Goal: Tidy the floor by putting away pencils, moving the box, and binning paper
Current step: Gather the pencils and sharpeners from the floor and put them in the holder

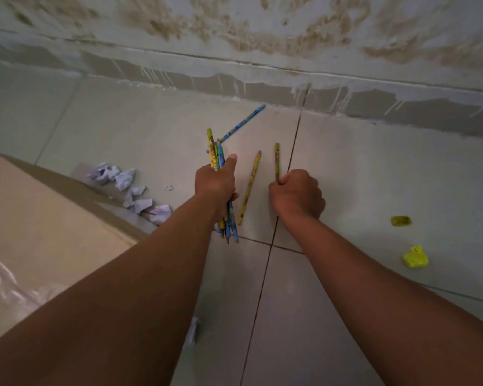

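We are in the pencil-gathering step. Our left hand (215,183) holds a bundle of pencils (217,154) in a closed grip; our right hand (297,194) pinches an olive pencil (277,160) just off the floor (360,168). A yellow pencil (250,188) lies between the hands and a blue pencil (243,123) near the wall. Next we probably pass the olive one across, then collect those. The box (39,218) and crumpled paper (123,179) wait.
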`<state>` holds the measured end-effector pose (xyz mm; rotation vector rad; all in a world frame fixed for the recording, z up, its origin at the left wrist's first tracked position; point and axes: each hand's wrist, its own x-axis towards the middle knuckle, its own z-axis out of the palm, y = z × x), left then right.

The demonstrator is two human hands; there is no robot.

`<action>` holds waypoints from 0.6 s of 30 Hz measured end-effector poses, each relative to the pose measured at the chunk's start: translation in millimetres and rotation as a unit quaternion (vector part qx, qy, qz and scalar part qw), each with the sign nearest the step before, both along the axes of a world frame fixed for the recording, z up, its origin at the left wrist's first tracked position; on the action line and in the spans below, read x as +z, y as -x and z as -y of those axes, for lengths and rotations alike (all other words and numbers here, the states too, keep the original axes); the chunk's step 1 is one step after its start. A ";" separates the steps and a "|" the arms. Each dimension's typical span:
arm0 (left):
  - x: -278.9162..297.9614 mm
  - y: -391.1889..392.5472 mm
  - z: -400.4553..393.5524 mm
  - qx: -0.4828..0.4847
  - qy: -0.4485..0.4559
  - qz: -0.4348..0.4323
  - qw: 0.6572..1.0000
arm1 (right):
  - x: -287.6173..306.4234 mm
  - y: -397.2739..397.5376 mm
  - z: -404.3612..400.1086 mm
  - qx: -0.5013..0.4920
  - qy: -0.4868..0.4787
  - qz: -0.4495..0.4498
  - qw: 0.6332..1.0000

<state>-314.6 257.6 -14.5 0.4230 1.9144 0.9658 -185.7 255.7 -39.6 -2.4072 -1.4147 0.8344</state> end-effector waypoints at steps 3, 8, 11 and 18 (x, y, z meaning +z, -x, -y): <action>-2.4 -2.2 1.6 -0.016 0.014 -0.027 0.999 | 5.2 -1.6 2.6 -0.006 -0.004 -0.057 0.998; 3.0 -6.8 -4.0 -0.041 0.026 -0.028 0.998 | 17.1 8.3 15.7 0.084 -0.082 -0.288 0.950; -0.9 -7.5 -7.4 -0.033 0.022 -0.035 0.999 | 18.7 14.0 18.9 0.115 -0.091 -0.331 0.932; -8.8 5.8 -1.6 0.001 0.010 -0.040 0.999 | 3.1 17.2 11.7 0.023 -0.040 -0.161 0.986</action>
